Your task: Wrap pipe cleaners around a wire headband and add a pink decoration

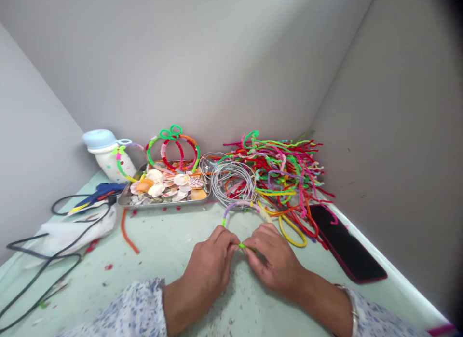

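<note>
Left hand (206,274): fingers closed, pinching a thin green fuzzy pipe cleaner (248,247).
Right hand (275,262): fingers closed on it too, close beside the left, so the short piece is held firm.

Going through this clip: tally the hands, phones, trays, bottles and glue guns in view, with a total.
Hands, left and right: 2
Phone: 1
Metal tray: 1
Bottle: 1
Glue gun: 1
Total: 6
</note>
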A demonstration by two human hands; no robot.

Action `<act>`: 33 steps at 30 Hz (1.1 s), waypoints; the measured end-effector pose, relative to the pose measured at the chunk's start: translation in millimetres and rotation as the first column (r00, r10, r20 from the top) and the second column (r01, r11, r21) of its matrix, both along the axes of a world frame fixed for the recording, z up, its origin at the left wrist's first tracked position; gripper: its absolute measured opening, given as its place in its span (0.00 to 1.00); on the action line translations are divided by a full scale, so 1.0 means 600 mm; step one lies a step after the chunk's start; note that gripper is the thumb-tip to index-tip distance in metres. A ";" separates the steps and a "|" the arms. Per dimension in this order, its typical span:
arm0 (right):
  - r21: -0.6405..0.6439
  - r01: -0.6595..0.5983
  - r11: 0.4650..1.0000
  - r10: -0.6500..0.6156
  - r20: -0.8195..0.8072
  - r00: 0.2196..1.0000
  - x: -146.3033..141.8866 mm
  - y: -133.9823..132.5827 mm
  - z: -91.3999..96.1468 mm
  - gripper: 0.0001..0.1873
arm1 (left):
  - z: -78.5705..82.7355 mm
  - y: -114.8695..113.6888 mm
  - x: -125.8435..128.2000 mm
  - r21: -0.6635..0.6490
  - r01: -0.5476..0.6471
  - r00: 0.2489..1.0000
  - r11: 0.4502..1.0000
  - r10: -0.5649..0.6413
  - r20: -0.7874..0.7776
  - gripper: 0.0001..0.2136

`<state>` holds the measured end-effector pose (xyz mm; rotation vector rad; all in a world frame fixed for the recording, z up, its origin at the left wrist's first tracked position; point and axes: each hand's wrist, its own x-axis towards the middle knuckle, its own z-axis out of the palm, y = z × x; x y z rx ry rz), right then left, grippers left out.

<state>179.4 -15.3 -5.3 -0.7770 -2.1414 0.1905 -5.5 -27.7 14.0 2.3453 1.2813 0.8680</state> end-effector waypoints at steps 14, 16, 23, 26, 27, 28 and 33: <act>0.014 0.011 1.000 -0.011 0.016 1.000 0.001 0.000 0.006 0.07 | 0.002 -0.002 -0.007 -0.050 0.031 0.998 0.998 -0.028 0.063 0.10; 0.012 -0.003 1.000 0.003 0.027 1.000 0.001 0.000 0.007 0.07 | 0.004 -0.003 -0.007 -0.059 0.032 0.998 0.998 -0.029 0.061 0.10; 0.013 0.008 1.000 -0.009 0.024 1.000 0.004 0.002 0.006 0.07 | 0.008 0.005 -0.007 -0.114 0.030 0.998 0.993 -0.023 0.059 0.09; 0.022 0.014 1.000 -0.014 0.007 1.000 0.003 0.003 0.006 0.06 | 0.008 0.005 -0.008 -0.113 0.039 0.998 0.993 -0.033 0.050 0.10; 0.023 0.013 1.000 -0.013 0.004 1.000 0.003 0.004 0.006 0.06 | 0.008 0.004 -0.008 -0.114 0.044 0.998 0.993 -0.039 0.049 0.10; 0.021 0.011 1.000 -0.012 0.005 1.000 0.003 0.004 0.006 0.06 | 0.008 0.003 -0.009 -0.115 0.049 0.998 0.992 -0.044 0.051 0.11; 0.002 -0.001 1.000 0.001 0.018 1.000 0.002 0.003 0.005 0.06 | 0.010 0.000 -0.009 -0.129 0.048 0.997 0.990 -0.039 0.069 0.12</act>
